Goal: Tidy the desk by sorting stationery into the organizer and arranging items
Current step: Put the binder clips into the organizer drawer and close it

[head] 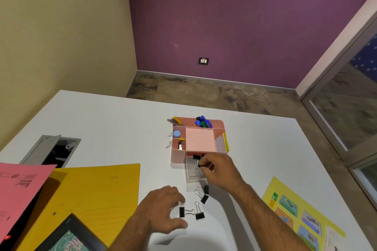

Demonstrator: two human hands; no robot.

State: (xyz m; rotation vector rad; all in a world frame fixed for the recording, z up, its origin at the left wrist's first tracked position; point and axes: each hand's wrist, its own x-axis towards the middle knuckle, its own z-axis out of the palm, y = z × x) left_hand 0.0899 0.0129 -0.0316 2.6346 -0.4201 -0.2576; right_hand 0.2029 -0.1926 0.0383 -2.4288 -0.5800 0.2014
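A pink desk organizer (200,139) stands mid-desk, with pens (203,122) at its back and a clear drawer (192,172) pulled out at the front. My right hand (219,171) is over that drawer, fingers shut on a black binder clip (201,164); another clip (196,157) lies at the drawer's back. Several black binder clips (201,204) lie loose on the white desk just in front of the drawer. My left hand (163,209) hovers beside them, fingers spread, thumb and forefinger around one clip (182,211) without gripping it.
A yellow file folder (98,193) and pink paper (18,187) lie at the left, a dark framed picture (71,236) at the bottom left. A yellow sheet with pictures (295,214) lies at the right. A grey cable hatch (51,150) is open in the desk.
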